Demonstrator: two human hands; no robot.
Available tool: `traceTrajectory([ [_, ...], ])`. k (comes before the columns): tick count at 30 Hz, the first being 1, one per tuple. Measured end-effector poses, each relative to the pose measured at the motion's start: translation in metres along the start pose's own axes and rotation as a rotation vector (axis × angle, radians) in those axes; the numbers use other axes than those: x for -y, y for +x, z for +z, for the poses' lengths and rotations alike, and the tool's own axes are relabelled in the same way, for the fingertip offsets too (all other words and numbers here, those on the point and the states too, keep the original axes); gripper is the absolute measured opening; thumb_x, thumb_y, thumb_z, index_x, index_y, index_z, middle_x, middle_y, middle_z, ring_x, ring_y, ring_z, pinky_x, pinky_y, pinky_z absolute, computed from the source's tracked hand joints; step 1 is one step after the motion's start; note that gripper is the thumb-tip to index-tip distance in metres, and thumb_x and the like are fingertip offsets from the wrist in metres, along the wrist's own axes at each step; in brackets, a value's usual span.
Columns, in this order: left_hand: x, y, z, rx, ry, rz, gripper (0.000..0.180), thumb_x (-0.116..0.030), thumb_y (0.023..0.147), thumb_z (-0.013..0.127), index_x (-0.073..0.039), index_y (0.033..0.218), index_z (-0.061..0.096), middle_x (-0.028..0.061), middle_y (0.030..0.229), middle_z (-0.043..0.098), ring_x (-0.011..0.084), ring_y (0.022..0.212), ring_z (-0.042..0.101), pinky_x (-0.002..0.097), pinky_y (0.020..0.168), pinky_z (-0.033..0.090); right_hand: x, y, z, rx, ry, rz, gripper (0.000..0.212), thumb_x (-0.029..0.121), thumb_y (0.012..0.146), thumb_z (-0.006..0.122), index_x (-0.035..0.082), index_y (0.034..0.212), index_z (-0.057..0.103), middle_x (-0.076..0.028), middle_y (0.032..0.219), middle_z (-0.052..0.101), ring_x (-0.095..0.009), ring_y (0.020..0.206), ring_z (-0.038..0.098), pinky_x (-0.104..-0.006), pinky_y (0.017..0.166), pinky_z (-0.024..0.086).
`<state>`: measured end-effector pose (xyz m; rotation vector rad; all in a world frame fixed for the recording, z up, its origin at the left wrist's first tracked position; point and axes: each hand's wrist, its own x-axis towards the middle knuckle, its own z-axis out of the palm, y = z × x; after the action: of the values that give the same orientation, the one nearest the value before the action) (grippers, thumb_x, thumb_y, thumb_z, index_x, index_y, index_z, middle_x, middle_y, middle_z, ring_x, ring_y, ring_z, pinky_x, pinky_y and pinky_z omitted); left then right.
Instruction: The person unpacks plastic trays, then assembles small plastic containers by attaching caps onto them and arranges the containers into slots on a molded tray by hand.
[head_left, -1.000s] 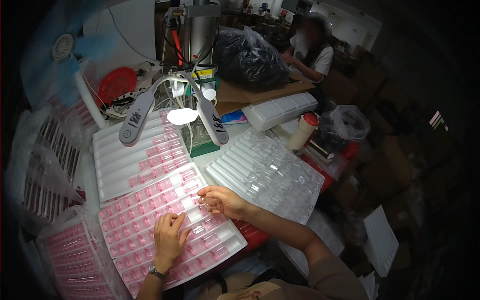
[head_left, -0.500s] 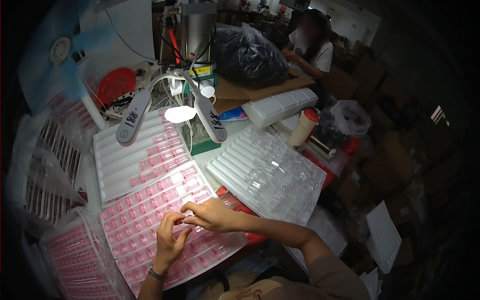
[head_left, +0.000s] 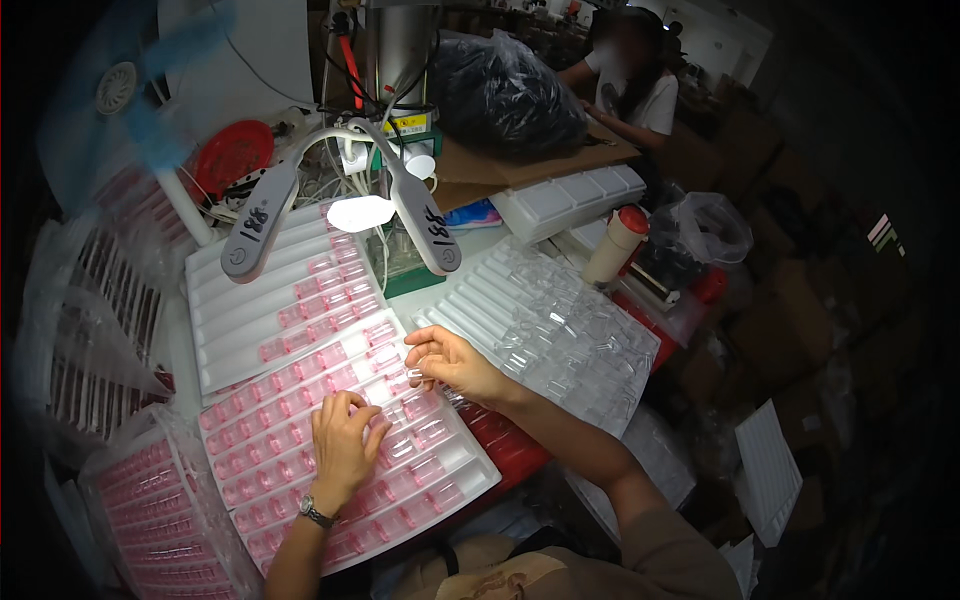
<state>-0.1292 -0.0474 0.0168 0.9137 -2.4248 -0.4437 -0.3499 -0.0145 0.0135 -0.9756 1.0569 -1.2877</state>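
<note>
Small pink translucent plastic pieces lie in rows in a white ribbed tray before me. Over the middle of these rows is my left hand, its fingers curled in toward the thumb; whatever they hold is hidden. My right hand hovers at the tray's right edge, its fingertips pinching a small clear plastic piece. To the right, many clear plastic pieces are heaped on another ribbed tray.
Behind stands a partly filled white tray under a two-headed lamp. Bagged pink-filled trays are at the left, beside a blue fan. A red-capped bottle, a black bag and another person are farther back.
My hands were together over the tray and are now apart. The right hand has moved away and farther back with the clear piece; the left stays low over the rows.
</note>
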Motion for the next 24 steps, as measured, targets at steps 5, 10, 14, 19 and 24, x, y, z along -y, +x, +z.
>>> traceTrajectory([
  [5, 0.019, 0.01, -0.002, -0.068, 0.148, -0.005, 0.034, -0.014, 0.065, 0.075, -0.004, 0.094, 0.063, 0.0074, 0.089, 0.052, 0.0237, 0.087, 0.049, 0.0355, 0.076, 0.035, 0.006, -0.001, 0.003, -0.061, -0.116, -0.005, 0.018, 0.006, 0.09, 0.051, 0.0, 0.106, 0.046, -0.008, 0.095, 0.056, -0.006, 0.065, 0.053, -0.0192, 0.055, 0.044],
  [10, 0.024, 0.005, 0.005, -0.083, -0.344, -0.091, 0.029, -0.006, 0.068, 0.073, -0.001, 0.094, 0.062, 0.0088, 0.093, 0.053, 0.0204, 0.087, 0.053, 0.0314, 0.076, 0.042, 0.007, -0.003, 0.038, -0.052, -0.314, -0.298, 0.015, 0.0, 0.09, 0.043, 0.0, 0.104, 0.049, -0.003, 0.086, 0.052, -0.003, 0.067, 0.044, -0.0181, 0.058, 0.037],
  [14, 0.001, -0.008, 0.003, 0.04, -0.89, -0.171, 0.024, -0.004, 0.074, 0.071, 0.002, 0.094, 0.06, 0.004, 0.094, 0.052, 0.0133, 0.087, 0.051, 0.026, 0.078, 0.043, -0.001, -0.008, 0.063, 0.052, -0.889, -0.606, 0.023, 0.006, 0.085, 0.052, 0.0, 0.107, 0.048, -0.016, 0.09, 0.051, -0.031, 0.072, 0.057, -0.0361, 0.063, 0.047],
  [19, -0.002, -0.014, 0.012, -0.027, -1.03, -0.264, 0.026, -0.006, 0.074, 0.071, 0.0, 0.097, 0.061, 0.0041, 0.094, 0.053, 0.0133, 0.088, 0.051, 0.0248, 0.078, 0.043, 0.02, -0.026, 0.066, 0.306, -0.915, -0.262, 0.06, 0.031, 0.085, 0.059, 0.004, 0.131, 0.032, -0.02, 0.124, 0.035, -0.033, 0.09, 0.056, -0.0394, 0.078, 0.048],
  [24, 0.008, 0.004, -0.013, -0.086, -0.34, -0.147, 0.028, -0.014, 0.07, 0.075, -0.004, 0.095, 0.064, 0.004, 0.091, 0.052, 0.0179, 0.089, 0.05, 0.0296, 0.079, 0.039, 0.035, 0.012, -0.054, -0.324, -1.619, -0.366, 0.055, 0.032, 0.084, 0.06, 0.004, 0.127, 0.042, -0.019, 0.123, 0.044, -0.036, 0.102, 0.052, -0.0471, 0.085, 0.043],
])
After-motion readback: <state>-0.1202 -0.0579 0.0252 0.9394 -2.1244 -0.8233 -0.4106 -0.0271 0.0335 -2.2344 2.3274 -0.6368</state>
